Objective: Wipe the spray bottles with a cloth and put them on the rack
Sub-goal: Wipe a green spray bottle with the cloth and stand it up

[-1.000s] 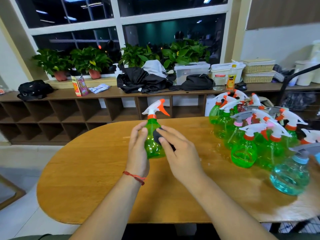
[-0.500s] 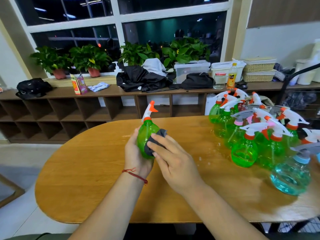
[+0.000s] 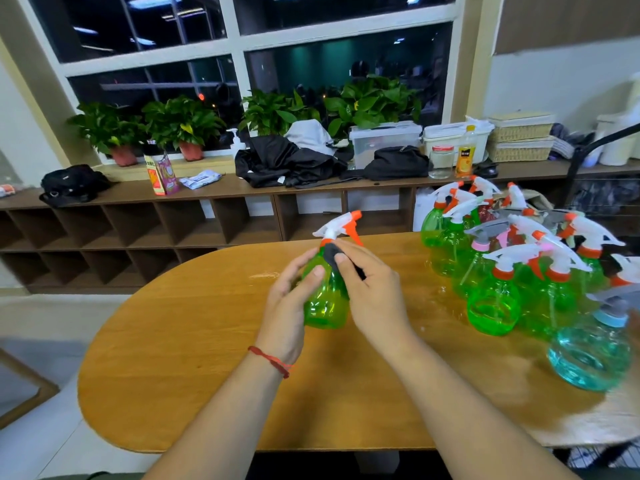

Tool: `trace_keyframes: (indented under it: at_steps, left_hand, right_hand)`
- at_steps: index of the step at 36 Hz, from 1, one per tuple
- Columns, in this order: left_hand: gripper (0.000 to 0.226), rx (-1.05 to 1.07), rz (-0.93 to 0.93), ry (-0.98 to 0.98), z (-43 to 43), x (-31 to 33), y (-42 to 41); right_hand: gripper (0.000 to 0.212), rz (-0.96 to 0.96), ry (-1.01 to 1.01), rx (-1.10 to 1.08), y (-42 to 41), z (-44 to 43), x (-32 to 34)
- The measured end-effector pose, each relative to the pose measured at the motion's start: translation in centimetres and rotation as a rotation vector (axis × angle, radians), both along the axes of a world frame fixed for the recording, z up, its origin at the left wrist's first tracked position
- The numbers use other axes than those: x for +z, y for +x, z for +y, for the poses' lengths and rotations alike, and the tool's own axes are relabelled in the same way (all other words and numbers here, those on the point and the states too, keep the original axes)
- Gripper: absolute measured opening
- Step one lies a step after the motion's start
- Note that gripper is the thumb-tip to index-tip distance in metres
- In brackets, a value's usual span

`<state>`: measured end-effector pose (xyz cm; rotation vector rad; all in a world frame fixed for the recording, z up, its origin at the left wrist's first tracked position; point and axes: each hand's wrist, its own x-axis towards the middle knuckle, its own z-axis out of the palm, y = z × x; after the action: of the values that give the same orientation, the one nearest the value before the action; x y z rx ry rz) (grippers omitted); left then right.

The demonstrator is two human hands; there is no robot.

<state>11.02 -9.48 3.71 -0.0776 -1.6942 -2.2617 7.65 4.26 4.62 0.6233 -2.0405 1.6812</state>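
One translucent green plastic spray bottle (image 3: 325, 306), with a white-and-orange trigger head, is upright over the oval wooden tabletop (image 3: 207, 358). Left hand (image 3: 287, 306): fingers wrap its body. Right hand (image 3: 374, 292): fingers hold a dark grey cloth (image 3: 332, 252) against its neck. At right, a cluster of green spray bottles (image 3: 491, 303) overlaps too much to count, with one teal spray bottle (image 3: 588, 358). Print on the shelf carton (image 3: 162, 174) is too small to read.

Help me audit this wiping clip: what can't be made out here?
Head view only:
- Dark grey cloth: mostly covered by the right hand.
- Clear green plastic spray bottle: left side behind the left hand.
- Clear teal plastic spray bottle: blurred, trigger cut by right edge.
- Clustered green bottles: overlapping, count unclear.
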Motion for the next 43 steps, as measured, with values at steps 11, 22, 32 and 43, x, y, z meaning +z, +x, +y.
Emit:
trace_keyframes:
  at_steps: [11, 22, 32, 43]
  left_hand:
    - [0.026, 0.113, -0.006, 0.181, -0.9, 0.6, -0.8]
    - [0.037, 0.011, -0.066, 0.091, 1.1, 0.3, 0.2]
    - [0.034, 0.232, -0.006, 0.187, 1.4, 0.5, 0.4]
    - [0.032, 0.151, -0.019, 0.216, 1.5, 0.3, 1.0]
  right_hand:
    - [0.031, 0.232, 0.134, 0.020, 4.3, -0.9, -3.7]
    - [0.028, 0.004, -0.042, -0.007, 1.1, 0.1, 0.6]
    - [0.029, 0.000, 0.014, 0.020, 3.4, -0.7, -0.9]
    - [0.030, -0.038, 0.011, 0.041, 2.5, -0.2, -0.5]
